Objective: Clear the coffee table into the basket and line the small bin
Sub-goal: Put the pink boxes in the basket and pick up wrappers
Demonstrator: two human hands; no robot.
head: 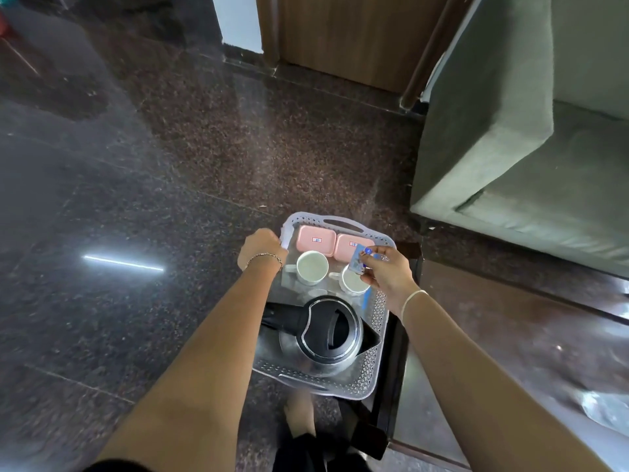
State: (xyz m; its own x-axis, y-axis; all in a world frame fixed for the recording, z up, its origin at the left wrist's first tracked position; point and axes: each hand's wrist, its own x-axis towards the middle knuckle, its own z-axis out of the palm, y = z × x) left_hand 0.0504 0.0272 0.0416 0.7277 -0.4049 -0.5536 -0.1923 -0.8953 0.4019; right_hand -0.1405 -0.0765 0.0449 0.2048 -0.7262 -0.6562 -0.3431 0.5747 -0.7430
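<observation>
A pale perforated plastic basket [374, 338] is held above the dark floor. Inside lie two pink lidded boxes [315, 240], two white cups [312, 267] and a steel kettle with a black lid [326, 335]. My left hand [260, 248] grips the basket's far left rim. My right hand [386, 270] hovers over the right cup and pinches a small blue packet [358, 258] between its fingertips. The coffee table [493, 352] with a dark frame and glossy top lies to the right, partly under the basket.
A grey sofa [510, 131] stands at the right. A wooden door [340, 35] is at the back. Crumpled clear plastic [606, 410] lies on the table at the far right. Polished granite floor [136, 199] spreads to the left. My foot shows below the basket.
</observation>
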